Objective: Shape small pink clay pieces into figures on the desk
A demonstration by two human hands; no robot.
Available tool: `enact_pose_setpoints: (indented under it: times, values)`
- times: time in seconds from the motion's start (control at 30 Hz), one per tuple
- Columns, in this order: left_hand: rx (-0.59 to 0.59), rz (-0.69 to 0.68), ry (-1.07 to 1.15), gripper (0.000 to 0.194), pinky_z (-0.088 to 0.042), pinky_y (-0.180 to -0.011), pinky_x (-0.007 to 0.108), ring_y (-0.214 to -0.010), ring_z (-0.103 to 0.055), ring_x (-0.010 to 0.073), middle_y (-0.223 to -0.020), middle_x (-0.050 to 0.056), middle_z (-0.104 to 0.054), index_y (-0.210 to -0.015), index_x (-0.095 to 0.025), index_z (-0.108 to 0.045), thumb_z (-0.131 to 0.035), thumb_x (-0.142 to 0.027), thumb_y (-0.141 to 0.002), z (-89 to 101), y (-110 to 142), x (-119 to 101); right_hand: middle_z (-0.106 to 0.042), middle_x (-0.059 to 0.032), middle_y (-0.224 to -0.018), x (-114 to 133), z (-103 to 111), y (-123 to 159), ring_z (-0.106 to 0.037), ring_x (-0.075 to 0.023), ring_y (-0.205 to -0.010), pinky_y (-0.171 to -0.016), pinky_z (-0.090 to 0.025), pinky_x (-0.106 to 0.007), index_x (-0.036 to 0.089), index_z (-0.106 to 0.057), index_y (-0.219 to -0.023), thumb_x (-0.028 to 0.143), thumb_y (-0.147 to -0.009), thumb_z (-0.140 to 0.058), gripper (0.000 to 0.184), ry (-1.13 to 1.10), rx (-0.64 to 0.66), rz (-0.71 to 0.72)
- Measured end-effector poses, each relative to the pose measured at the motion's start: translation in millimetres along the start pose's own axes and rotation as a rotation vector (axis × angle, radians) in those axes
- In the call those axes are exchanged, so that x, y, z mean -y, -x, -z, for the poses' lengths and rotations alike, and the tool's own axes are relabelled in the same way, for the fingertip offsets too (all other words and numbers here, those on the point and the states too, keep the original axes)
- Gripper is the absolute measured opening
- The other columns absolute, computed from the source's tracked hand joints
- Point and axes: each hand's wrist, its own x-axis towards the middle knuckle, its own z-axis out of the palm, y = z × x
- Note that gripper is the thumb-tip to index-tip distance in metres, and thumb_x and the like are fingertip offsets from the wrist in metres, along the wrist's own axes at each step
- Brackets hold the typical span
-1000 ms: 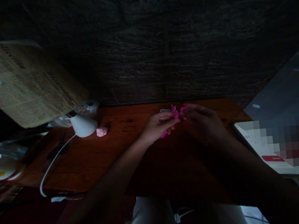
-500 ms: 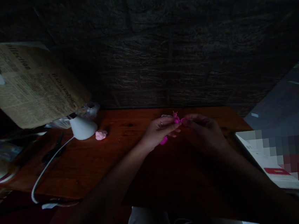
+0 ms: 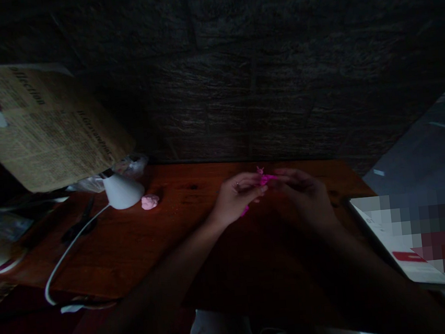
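Pinched bright-pink clay (image 3: 265, 178) (small, lumpy)

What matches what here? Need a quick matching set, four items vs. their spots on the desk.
Items:
1 bright pink piece
2 pale pink lump
3 white cone
4 newspaper

Places:
A leaning at far left, above the wooden table
B pinched between left hand and right hand
C on the table, just right of the cone
D on the table, white cable attached

Pairs: 1-B, 2-C, 3-D, 4-A

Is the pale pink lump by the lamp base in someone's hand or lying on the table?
Lying on the table: the lump rests alone beside the lamp base.
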Motion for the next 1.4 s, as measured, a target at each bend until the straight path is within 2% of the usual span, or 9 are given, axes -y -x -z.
enact_pose_setpoints:
  times: [0.17, 0.4, 0.6, 0.7, 0.8, 0.93, 1.1, 1.23, 1.4]
  values:
    - [-0.018, -0.013, 0.005, 0.043, -0.055, -0.059, 0.021, -0.076, -0.071, 0.0143, -0.094, 0.007, -0.076, -0.102, -0.014, -0.071, -0.085, -0.035, -0.067, -0.1, -0.5, -0.7, -0.08, -0.0058, -0.093, 0.7, -1.9, 0.5, -0.075, -0.0233, -0.091, -0.09, -0.057, -0.041, 0.022, -0.075, -0.092, 0.038, -0.067, -0.085, 0.031, 0.012, -0.009, -0.034]
    - [-0.028, -0.028, -0.045, 0.037, -0.058, -0.065, 0.027, -0.075, -0.071, 0.0152, -0.095, 0.009, -0.076, -0.098, -0.013, -0.072, -0.083, -0.036, -0.07, 2.1, 0.2, 0.1, -0.08, -0.0063, -0.099, -3.6, -3.4, 1.8, -0.074, -0.0243, -0.095, -0.092, -0.057, -0.042, 0.023, -0.077, -0.093, 0.038, -0.069, -0.083, 0.029, 0.02, 0.01, -0.047]
    - [-0.061, -0.102, -0.12, 0.029, -0.058, -0.062, 0.025, -0.074, -0.071, 0.0151, -0.091, 0.007, -0.076, -0.094, -0.015, -0.074, -0.079, -0.035, -0.074, 1.9, 1.0, 3.9, -0.08, -0.0055, -0.102, -5.8, -3.9, 4.1, -0.074, -0.0242, -0.099, -0.096, -0.056, -0.043, 0.025, -0.077, -0.096, 0.038, -0.074, -0.081, 0.026, 0.057, 0.051, 0.022]
    - [-0.081, -0.157, -0.209, 0.023, -0.058, -0.065, 0.025, -0.075, -0.072, 0.0146, -0.09, 0.006, -0.077, -0.096, -0.017, -0.075, -0.076, -0.031, -0.078, -0.3, 3.0, 5.0, -0.08, -0.005, -0.103, -8.5, -4.8, 4.7, -0.075, -0.0234, -0.098, -0.095, -0.056, -0.042, 0.025, -0.077, -0.096, 0.036, -0.075, -0.08, 0.024, 0.092, 0.028, 0.069]
    - [-0.055, -0.205, -0.258, 0.025, -0.06, -0.071, 0.027, -0.081, -0.073, 0.0161, -0.095, 0.007, -0.078, -0.103, -0.018, -0.076, -0.074, -0.029, -0.08, -2.5, 4.7, 4.4, -0.08, -0.0044, -0.101, -9.0, -5.3, 4.3, -0.075, -0.0224, -0.095, -0.093, -0.057, -0.041, 0.025, -0.076, -0.096, 0.034, -0.075, -0.08, 0.023, 0.101, -0.016, 0.098]
    - [0.0, -0.154, -0.191, 0.033, -0.061, -0.071, 0.029, -0.09, -0.073, 0.0197, -0.105, 0.011, -0.076, -0.111, -0.017, -0.074, -0.071, -0.035, -0.083, -2.0, 3.8, 2.3, -0.08, -0.0045, -0.101, -6.4, -5.5, 4.1, -0.075, -0.0212, -0.092, -0.089, -0.059, -0.038, 0.024, -0.076, -0.097, 0.033, -0.076, -0.08, 0.023, 0.071, -0.032, 0.087]
    - [0.01, -0.079, -0.092, 0.047, -0.061, -0.071, 0.031, -0.098, -0.073, 0.0233, -0.117, 0.014, -0.074, -0.119, -0.017, -0.071, -0.076, -0.039, -0.078, 2.1, 0.3, 0.3, -0.08, -0.0043, -0.103, -6.3, -6.4, 5.6, -0.075, -0.0204, -0.094, -0.091, -0.058, -0.037, 0.024, -0.075, -0.099, 0.032, -0.078, -0.079, 0.023, 0.065, -0.001, 0.108]
    - [-0.004, -0.051, -0.091, 0.041, -0.06, -0.071, 0.031, -0.098, -0.073, 0.0234, -0.115, 0.013, -0.074, -0.109, -0.017, -0.075, -0.078, -0.04, -0.075, 2.6, 0.1, -1.6, -0.08, -0.0046, -0.103, -5.4, -6.9, 6.7, -0.075, -0.0213, -0.095, -0.091, -0.058, -0.039, 0.024, -0.075, -0.099, 0.032, -0.078, -0.079, 0.023, 0.085, -0.008, 0.116]
    - [-0.046, -0.05, -0.081, 0.035, -0.058, -0.066, 0.027, -0.085, -0.072, 0.0176, -0.104, 0.009, -0.077, -0.102, -0.019, -0.075, -0.08, -0.039, -0.074, 2.9, 0.0, -1.3, -0.079, -0.004, -0.107, -3.5, -7.7, 7.8, -0.074, -0.0221, -0.101, -0.097, -0.055, -0.041, 0.026, -0.076, -0.1, 0.033, -0.079, -0.077, 0.022, 0.093, 0.004, 0.125]
